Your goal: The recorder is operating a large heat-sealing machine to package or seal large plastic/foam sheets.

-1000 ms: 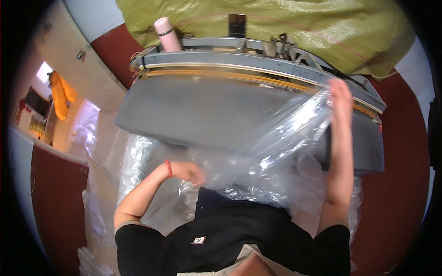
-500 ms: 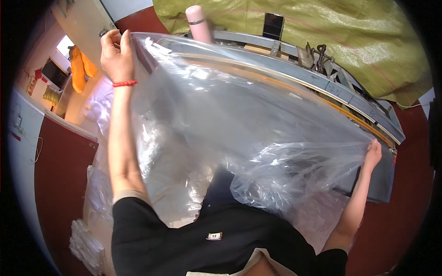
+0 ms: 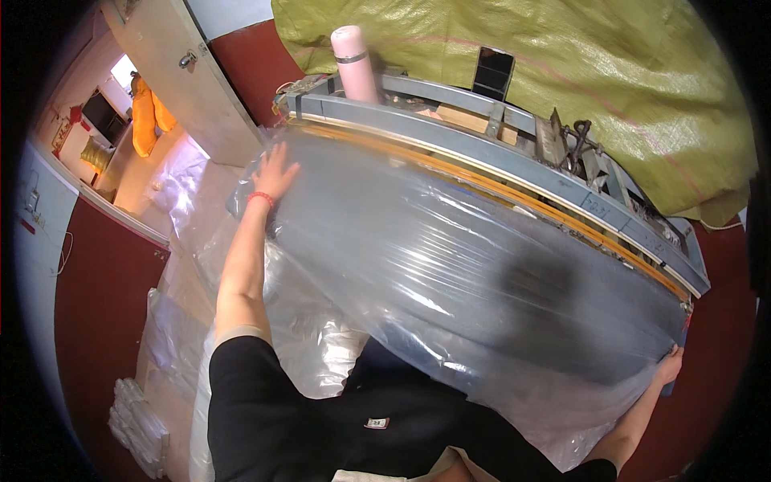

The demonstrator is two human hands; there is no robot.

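Clear plastic film [image 3: 418, 281] spans the gap between our 2 hands, draped over the long grey surface [image 3: 578, 257] in front of our torso. Its long axis runs obliquely, from our far left to our near right, roughly parallel to the orange strip [image 3: 482, 181] and metal rail [image 3: 498, 150] behind it. Both hands are at the film, at opposite ends: our left hand [image 3: 275, 173] is nearer the far-left end, our right hand [image 3: 670, 365] the near-right. We see the left with fingers spread wide, palm down, apparently resting on the film without gripping; the right is narrowed, its fingers appearing to pinch the film's edge beside the surface's right end.
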